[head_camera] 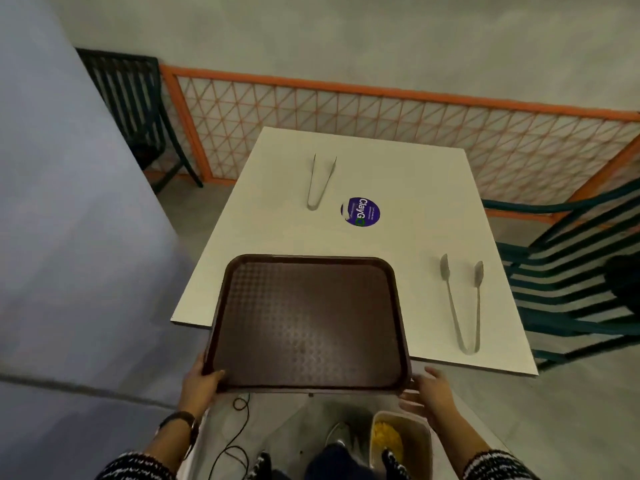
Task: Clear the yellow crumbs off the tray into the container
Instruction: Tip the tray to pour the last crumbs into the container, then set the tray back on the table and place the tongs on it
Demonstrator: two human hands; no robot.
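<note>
A dark brown tray lies over the near left corner of a white table, its near edge past the table edge. I see no crumbs on its surface. My left hand grips the tray's near left corner, thumb on the rim. My right hand hovers with spread fingers just beside the near right corner, apart from it. Below, near my legs, a beige container holds yellow crumbs.
Two metal tongs lie on the table, one at the far middle and one at the right. A round purple sticker sits mid-table. Green chairs stand far left and right, before an orange lattice fence. A black cable runs along the floor.
</note>
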